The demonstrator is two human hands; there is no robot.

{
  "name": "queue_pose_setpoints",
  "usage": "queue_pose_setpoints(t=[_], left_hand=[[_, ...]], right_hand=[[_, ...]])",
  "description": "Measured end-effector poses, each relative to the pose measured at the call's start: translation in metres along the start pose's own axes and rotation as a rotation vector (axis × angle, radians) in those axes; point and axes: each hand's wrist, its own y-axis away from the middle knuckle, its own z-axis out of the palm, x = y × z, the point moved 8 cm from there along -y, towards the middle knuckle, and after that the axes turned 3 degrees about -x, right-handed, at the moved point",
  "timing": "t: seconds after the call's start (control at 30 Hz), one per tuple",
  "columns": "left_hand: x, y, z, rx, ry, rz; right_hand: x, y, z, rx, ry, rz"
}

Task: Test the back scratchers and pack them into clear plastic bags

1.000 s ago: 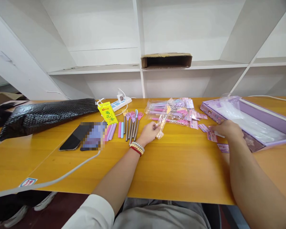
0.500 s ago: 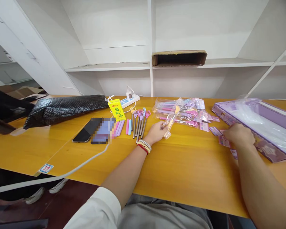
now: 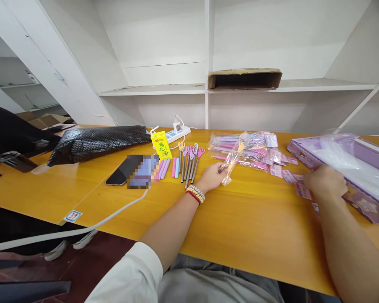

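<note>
Surface [image 3: 240,227] stretches left of purple box [image 3: 364,206] to near edge. Right hand [image 3: 326,181] at box's left wall, partly curled over cards [image 3: 304,191]; whether gripping one, cannot tell. Left hand [image 3: 213,176], farther left of box, closed on bagged yellow scratcher [image 3: 232,160], long axis slanting away boxward, prongs far. Bagged pile [image 3: 254,150] left of box, just beyond.

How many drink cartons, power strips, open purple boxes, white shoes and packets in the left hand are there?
Yellow rectangular drink carton: 1
Long white power strip: 1
Open purple rectangular box: 1
White shoes: 2
Clear plastic packet with a yellow claw, in the left hand: 1
Total: 6
</note>
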Motion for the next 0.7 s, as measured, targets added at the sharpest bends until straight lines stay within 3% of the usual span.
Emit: queue_pose_setpoints(t=[0.1, 0.17, 0.27, 0.37, 0.53, 0.7], left_hand=[[0.002, -0.001, 0.0, -0.017, -0.014, 0.034], [0.002, -0.002, 0.0, -0.026, -0.028, 0.05], [-0.002, -0.003, 0.0, -0.034, -0.011, 0.035], [-0.005, -0.004, 0.002, -0.045, 0.045, 0.01], [-0.004, -0.003, 0.002, -0.05, 0.103, -0.034], [-0.005, -0.003, 0.006, -0.106, 0.236, -0.116]], right_hand=[[-0.025, 0.015, -0.019, 0.152, -0.261, -0.198], [-0.05, 0.036, -0.024, 0.121, -0.609, -0.373], [-0.096, 0.075, -0.004, -0.303, -1.097, -0.544], [-0.124, 0.109, 0.014, -0.573, -1.269, -0.553], [-0.129, 0.118, 0.032, -0.687, -1.357, -0.494], [-0.118, 0.1, 0.042, -0.614, -1.319, -0.44]])
